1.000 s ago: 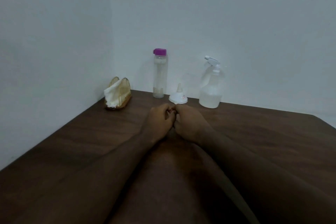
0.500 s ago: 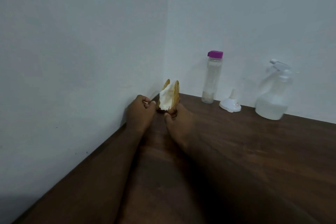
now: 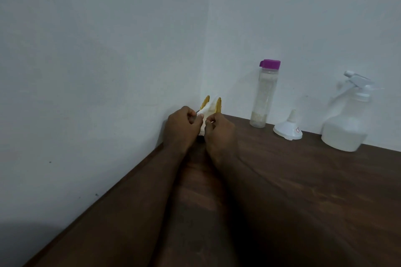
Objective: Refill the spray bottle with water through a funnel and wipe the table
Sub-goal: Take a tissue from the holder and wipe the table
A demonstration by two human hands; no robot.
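A yellow woven napkin holder (image 3: 217,104) stands in the table's far corner with white tissue (image 3: 207,109) in it. My left hand (image 3: 181,129) and my right hand (image 3: 219,134) are side by side in front of it, fingers curled and pinching the tissue. The hands hide the holder's lower part. To the right along the wall stand a tall clear water bottle (image 3: 263,97) with a purple cap, an upturned white funnel (image 3: 287,129), and a translucent spray bottle (image 3: 347,119) with some liquid in its base.
The dark wooden table (image 3: 303,191) meets white walls on its left and far sides. Both of my forearms stretch across the table's middle toward the corner.
My hands went from the table's middle to the napkin holder in the corner, and they now pinch the tissue. The view swung left with them.
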